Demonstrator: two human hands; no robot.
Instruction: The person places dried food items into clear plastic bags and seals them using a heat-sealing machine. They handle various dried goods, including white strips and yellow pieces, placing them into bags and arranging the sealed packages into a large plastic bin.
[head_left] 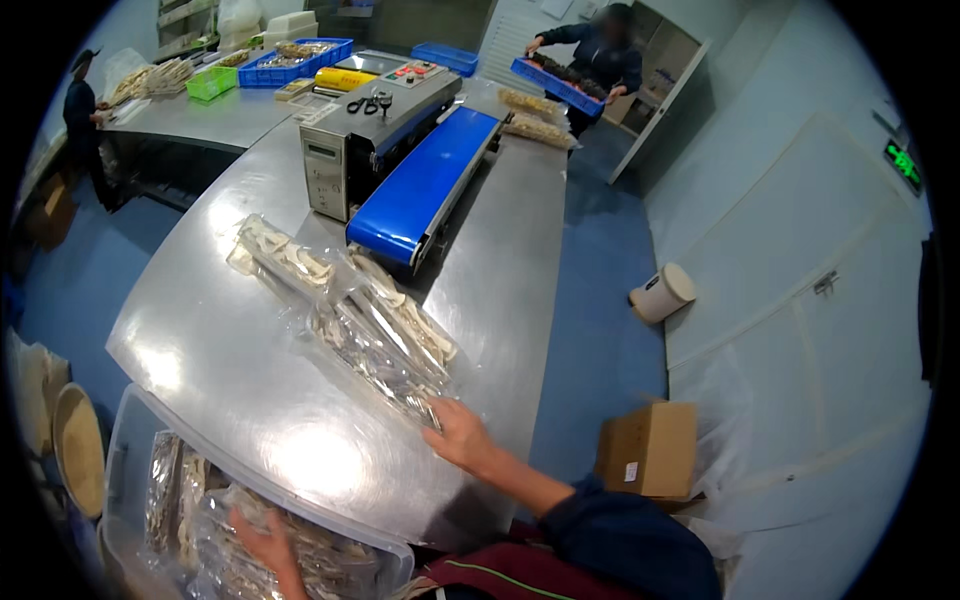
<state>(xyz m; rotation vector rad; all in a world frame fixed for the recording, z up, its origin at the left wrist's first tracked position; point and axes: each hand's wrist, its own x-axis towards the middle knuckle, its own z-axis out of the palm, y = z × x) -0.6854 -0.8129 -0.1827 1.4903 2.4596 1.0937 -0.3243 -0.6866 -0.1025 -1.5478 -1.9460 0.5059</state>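
Observation:
My right hand [462, 437] pinches the near end of a see-through plastic bag [360, 350] of dried, pale and greyish strips on the steel table [220, 330]. Two similar bags lie against it: one bag [278, 252] at its far left, another bag [405, 315] along its right side. Lower left, my left hand [266, 543] has its fingers spread over more filled bags [310, 555]. Those bags lie in a see-through plastic bin [125, 440] beside the table edge. Whether the left fingertips press on a bag is hard to tell.
A sealing machine [330, 165] with a blue conveyor belt [425, 190] stands on the table, scissors [370, 103] on top. Beyond are blue crates [300, 62] and a green basket [212, 84]. A person [600, 55] carries a blue crate; a cardboard box [648, 450] stands right.

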